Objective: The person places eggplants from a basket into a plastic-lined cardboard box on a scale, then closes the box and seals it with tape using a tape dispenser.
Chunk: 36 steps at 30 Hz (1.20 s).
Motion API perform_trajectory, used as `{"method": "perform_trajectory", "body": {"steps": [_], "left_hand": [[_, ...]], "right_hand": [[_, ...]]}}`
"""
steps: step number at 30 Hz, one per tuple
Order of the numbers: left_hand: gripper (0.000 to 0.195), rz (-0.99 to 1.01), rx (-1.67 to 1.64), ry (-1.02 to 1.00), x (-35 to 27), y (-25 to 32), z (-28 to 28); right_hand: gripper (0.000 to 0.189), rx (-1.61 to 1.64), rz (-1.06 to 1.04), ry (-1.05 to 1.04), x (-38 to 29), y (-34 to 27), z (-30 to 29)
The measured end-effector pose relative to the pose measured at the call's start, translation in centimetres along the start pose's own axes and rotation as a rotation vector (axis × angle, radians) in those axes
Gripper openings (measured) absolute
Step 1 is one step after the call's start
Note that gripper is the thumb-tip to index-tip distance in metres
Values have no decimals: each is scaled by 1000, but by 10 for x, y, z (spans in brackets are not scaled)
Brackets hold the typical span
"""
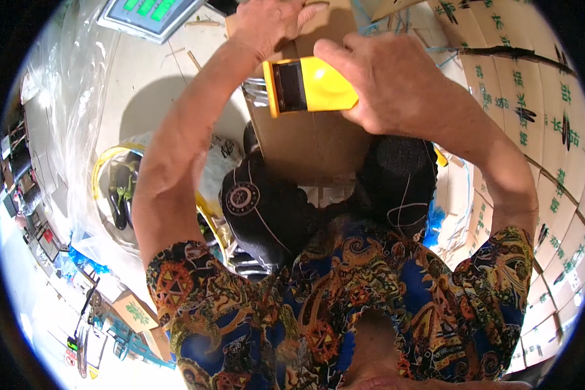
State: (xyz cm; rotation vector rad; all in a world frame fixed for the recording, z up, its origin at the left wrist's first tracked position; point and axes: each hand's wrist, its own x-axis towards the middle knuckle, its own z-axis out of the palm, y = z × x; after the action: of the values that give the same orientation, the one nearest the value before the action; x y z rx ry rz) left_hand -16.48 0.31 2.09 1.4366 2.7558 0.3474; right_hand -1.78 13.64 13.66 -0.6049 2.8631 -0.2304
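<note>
My right hand (pixel 395 80) grips a yellow tape dispenser (pixel 329 85) with a black band and metal parts at its left end. The dispenser is over a brown cardboard carton (pixel 297 131), which stands in front of my knees. At the top edge of the view my left hand (pixel 270 24) lies at the far part of the carton, thumb out to the side. Its other fingers are partly cut off by the frame, and I see nothing held in it. Brown tape or a darker strip (pixel 307 46) runs along the carton between my hands.
A digital scale (pixel 151 19) with lit green displays is at the upper left. Eggplants (pixel 123 190) sit in a yellow-rimmed basket (pixel 97 170) beside my left arm. Clear plastic sheeting (pixel 73 122) hangs further left. Stacked printed cartons (pixel 531 112) wall the right side.
</note>
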Motion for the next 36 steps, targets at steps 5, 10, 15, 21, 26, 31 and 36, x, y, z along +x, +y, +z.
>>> {"method": "perform_trajectory", "body": {"steps": [5,10,15,21,26,31,36], "left_hand": [[39,77,-17,193,-9,2,12],[41,60,-22,125,-10,1,11],[39,131,0,152,-13,1,13],[34,108,-76,242,-18,-3,14],[36,72,-57,195,-15,-1,9],[42,83,-9,283,-18,-8,9],[43,64,-97,193,-17,-7,-5]], "right_hand": [[60,22,-82,57,-1,5,7],[32,220,-38,-224,4,-8,-33],[33,142,-114,-119,-6,8,-13],[45,63,-3,-222,-21,38,-1],[64,-27,55,12,-79,90,36],[69,155,100,-25,-109,123,60],[70,269,169,12,-112,131,105]]}}
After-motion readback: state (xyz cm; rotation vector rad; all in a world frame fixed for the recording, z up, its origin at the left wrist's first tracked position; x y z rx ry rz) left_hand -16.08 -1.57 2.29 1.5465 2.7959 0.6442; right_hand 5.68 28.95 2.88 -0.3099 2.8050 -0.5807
